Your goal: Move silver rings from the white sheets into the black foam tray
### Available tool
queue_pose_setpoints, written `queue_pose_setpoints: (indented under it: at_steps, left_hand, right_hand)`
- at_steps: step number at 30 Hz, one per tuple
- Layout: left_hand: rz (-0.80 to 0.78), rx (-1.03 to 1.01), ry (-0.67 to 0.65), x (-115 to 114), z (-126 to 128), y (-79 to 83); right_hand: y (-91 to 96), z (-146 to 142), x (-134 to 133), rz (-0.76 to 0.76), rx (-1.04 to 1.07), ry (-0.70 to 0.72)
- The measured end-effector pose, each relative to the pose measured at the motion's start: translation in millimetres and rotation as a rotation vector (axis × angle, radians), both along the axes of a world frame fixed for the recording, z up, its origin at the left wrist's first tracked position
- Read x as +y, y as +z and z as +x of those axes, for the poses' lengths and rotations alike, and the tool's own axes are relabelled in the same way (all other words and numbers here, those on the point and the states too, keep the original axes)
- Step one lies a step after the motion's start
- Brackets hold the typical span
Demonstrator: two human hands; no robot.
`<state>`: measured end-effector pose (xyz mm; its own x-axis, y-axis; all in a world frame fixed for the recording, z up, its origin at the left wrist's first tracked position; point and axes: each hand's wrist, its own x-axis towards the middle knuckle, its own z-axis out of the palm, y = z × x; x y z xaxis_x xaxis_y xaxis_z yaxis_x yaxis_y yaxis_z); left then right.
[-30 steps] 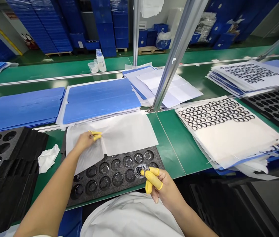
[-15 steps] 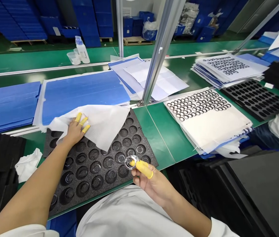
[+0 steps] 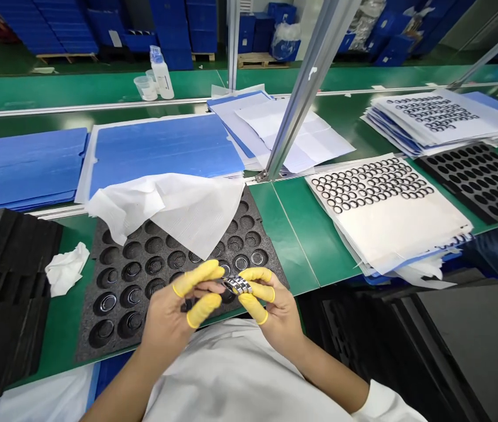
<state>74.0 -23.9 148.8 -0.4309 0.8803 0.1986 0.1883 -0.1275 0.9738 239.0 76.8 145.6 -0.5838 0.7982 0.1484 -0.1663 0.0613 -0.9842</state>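
Note:
My left hand (image 3: pixel 178 308) and my right hand (image 3: pixel 270 308), both with yellow finger cots, meet over the near edge of a black foam tray (image 3: pixel 112 275). Together they pinch a small stack of clear rings (image 3: pixel 237 285) between their fingertips. The tray has round pockets, several holding rings. A white tissue sheet (image 3: pixel 178 205) lies crumpled and folded back over the tray's far part.
A white sheet covered with black rings (image 3: pixel 380 193) lies to the right, with more sheets and a black tray (image 3: pixel 477 176) beyond. Blue boards (image 3: pixel 161 146) lie behind. Black foam trays (image 3: pixel 2 281) are stacked at left beside a white cloth (image 3: pixel 66 269). A metal post (image 3: pixel 301 99) rises mid-table.
My left hand let go of the tissue sheet and came down to the right hand. Both hands now hold the rings together near my body.

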Motion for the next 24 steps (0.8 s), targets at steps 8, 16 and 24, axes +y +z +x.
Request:
queue_pose_setpoints:
  at_steps: [8, 16, 24]
  left_hand:
    - [0.072, 0.010, 0.106, -14, 33, 3.8]
    - [0.110, 0.072, 0.092, -13, 33, 13.0]
    - [0.183, 0.217, 0.064, -10, 31, 14.9]
  right_hand:
    - [-4.5, 1, -10, 0.252, 0.024, -0.012]
    - [0.7, 11, -9, 0.466, -0.059, 0.053]
    - [10.0, 14, -5, 0.288, -0.128, 0.180]
